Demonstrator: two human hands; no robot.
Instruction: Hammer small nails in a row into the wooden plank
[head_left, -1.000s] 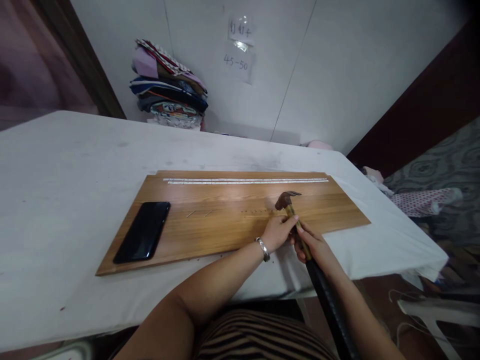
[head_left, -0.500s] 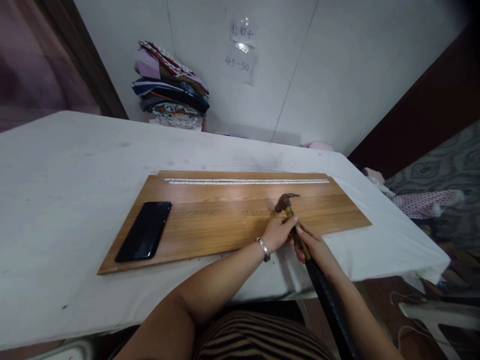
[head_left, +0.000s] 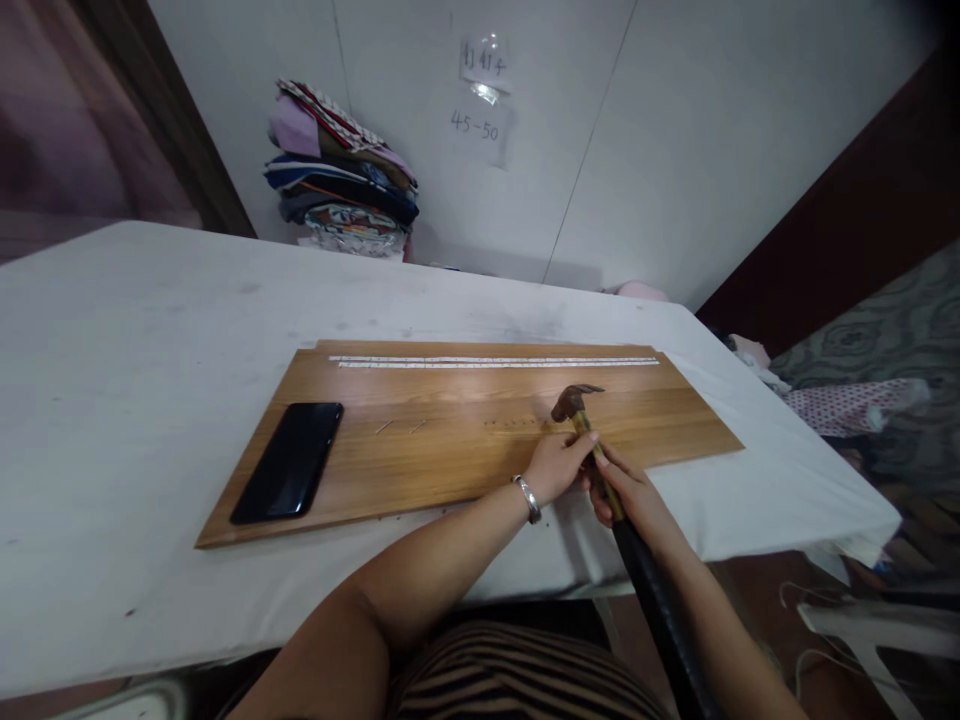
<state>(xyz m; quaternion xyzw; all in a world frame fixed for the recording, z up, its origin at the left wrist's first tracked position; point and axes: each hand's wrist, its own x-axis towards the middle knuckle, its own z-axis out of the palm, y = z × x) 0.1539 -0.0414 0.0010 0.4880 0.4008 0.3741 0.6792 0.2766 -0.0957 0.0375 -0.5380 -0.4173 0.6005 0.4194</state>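
Note:
A claw hammer [head_left: 573, 402] with a rusty head is held at a slant over the wooden board [head_left: 420, 465], its long dark handle running back toward my body. My right hand [head_left: 634, 497] wraps around the handle. My left hand [head_left: 555, 466], with a silver bracelet at the wrist, is closed on the handle just below the head, thumb on top. Two loose nails [head_left: 385, 427] lie on the board to the left. A short row of small nails [head_left: 510, 423] or nail marks runs left of the hammer head.
A black phone [head_left: 288, 463] rests on the board's left end. Two white measuring strips [head_left: 495, 362] run along its far side. The board lies on a white-covered table [head_left: 135, 400]. Folded cloths [head_left: 341, 180] are stacked against the wall, and a white chair [head_left: 885, 640] stands at lower right.

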